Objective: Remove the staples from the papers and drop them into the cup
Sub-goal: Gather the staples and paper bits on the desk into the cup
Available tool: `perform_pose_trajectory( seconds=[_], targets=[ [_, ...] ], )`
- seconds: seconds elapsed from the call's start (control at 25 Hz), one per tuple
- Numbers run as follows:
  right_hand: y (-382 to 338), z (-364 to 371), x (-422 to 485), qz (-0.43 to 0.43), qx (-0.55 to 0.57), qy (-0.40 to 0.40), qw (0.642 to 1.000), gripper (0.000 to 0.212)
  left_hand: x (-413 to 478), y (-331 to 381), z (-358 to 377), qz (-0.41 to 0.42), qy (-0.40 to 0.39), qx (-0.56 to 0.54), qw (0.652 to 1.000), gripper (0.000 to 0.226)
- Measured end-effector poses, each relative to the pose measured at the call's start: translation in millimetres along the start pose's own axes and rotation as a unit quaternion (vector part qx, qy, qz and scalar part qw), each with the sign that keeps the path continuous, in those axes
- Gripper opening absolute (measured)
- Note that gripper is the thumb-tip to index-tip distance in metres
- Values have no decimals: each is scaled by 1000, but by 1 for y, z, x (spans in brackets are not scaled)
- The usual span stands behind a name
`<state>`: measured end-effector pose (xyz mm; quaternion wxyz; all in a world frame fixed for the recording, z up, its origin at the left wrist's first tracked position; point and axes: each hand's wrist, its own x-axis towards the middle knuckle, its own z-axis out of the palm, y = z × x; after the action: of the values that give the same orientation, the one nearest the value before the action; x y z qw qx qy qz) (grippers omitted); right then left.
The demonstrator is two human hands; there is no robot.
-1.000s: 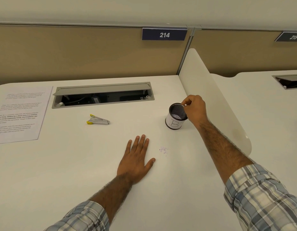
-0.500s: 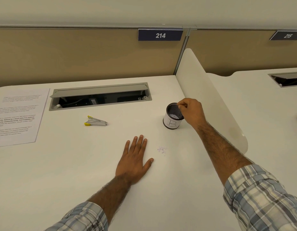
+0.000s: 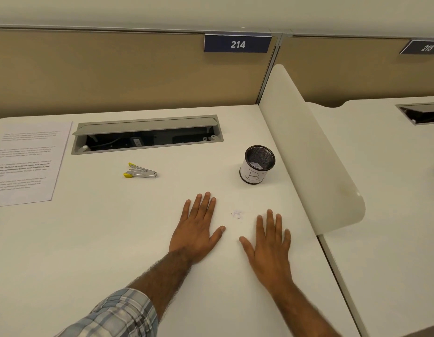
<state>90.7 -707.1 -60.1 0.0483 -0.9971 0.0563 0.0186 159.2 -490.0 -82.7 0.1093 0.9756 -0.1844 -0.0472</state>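
- since the earlier frame the right hand (image 3: pixel 269 246) has been withdrawn from the cup (image 3: pixel 257 164) and laid flat on the desk (image 3: pixel 89 239), fingers spread, nothing gripped.
- the cup is stood upright near the divider (image 3: pixel 308 147), well apart from both hands.
- the left hand (image 3: pixel 197 229) is laid flat, fingers extended, empty.
- the staple remover (image 3: pixel 140 171) is placed between cup and papers (image 3: pixel 23 164), the latter at the desk's left edge.

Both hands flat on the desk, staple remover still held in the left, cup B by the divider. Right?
Not quite. The head view shows the left hand empty; the staple remover lies on the desk, apart from it. Right hand flat too, cup by the divider.
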Motion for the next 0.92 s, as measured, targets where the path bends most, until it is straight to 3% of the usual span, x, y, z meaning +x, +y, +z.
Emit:
perform_pose_trajectory(
  seconds=[0.32,0.56,0.68,0.8,0.92],
  targets=[
    [-26,6,21,0,-37,-49,998,87,-1,0,-1,0,-12,12,1000,82],
    [-25,6,32,-74,-28,-63,995,82,0,0,0,-1,-11,3,1000,82],
    [-20,1,37,-102,5,-45,994,69,0,1,0,-2,-12,5,1000,82],
    [-11,-11,54,-109,75,18,991,42,0,0,-1,0,-7,2,1000,81],
    [-17,-24,79,-147,74,-40,986,35,0,0,-1,0,-7,0,1000,81]
  ],
)
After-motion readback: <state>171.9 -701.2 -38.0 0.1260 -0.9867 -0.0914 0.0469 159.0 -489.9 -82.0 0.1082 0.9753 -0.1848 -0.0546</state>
